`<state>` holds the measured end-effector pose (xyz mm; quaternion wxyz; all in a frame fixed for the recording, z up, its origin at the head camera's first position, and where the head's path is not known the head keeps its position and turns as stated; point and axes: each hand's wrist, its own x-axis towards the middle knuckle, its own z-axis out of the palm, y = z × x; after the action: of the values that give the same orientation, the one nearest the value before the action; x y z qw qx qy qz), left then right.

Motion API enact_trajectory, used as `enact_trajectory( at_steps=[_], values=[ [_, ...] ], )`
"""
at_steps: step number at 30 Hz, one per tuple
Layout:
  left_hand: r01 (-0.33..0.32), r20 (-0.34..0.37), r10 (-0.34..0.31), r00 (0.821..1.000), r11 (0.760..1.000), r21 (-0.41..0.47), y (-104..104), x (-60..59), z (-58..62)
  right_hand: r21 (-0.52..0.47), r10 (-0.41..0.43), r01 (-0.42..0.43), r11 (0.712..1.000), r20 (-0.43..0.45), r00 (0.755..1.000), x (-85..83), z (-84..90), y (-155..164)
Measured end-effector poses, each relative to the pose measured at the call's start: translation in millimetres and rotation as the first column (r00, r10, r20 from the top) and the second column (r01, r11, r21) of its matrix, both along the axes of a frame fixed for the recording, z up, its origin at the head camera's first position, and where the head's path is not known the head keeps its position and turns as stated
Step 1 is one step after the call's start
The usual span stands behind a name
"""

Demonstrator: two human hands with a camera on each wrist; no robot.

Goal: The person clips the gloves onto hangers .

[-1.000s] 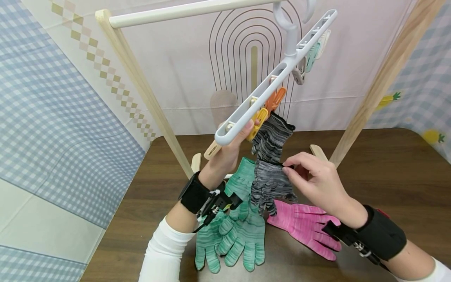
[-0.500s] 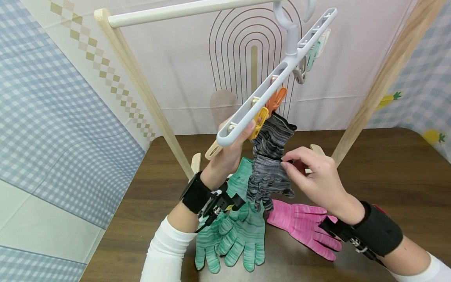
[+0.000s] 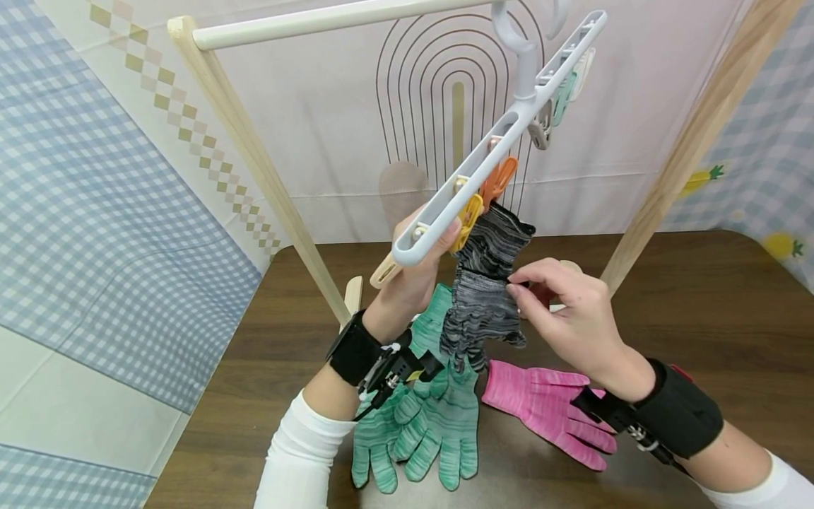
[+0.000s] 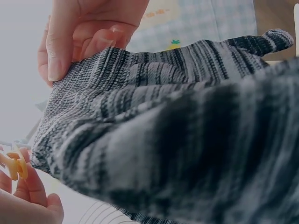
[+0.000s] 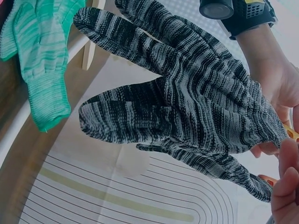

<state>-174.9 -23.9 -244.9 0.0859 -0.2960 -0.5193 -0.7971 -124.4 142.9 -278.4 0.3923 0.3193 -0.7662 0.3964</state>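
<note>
Dark wood surface point(image 3: 699, 304) under drying rack. Left hand point(image 3: 413, 272) squeezed yellow clip point(image 3: 467, 215) on hanger point(image 3: 509, 134); right hand point(image 3: 566, 318) fingers pinched grey striped glove point(image 3: 480, 311), hanging mid-scene. Risk: cuff missing the clip, glove dropping.

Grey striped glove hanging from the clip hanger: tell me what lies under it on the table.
Under the grey striped glove lie green gloves and, to their right, a pink glove on the brown table. The hanging glove covers part of the green gloves' cuffs.
</note>
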Motion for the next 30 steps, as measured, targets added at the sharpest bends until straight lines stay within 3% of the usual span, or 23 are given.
enact_trajectory(
  at_steps=[11,30],
  values=[
    [0.019,0.013,-0.019,1.000,1.000,0.016,-1.1,0.1,-2.2,-0.029,0.064,-0.066,0.997,-0.050,0.997,-1.7,5.7,-2.8],
    [-0.041,0.014,0.041,0.999,0.999,0.000,0.0,0.6,-1.3,-0.012,0.028,-0.031,0.999,-0.171,0.985,-4.3,11.1,-7.9]
  ],
)
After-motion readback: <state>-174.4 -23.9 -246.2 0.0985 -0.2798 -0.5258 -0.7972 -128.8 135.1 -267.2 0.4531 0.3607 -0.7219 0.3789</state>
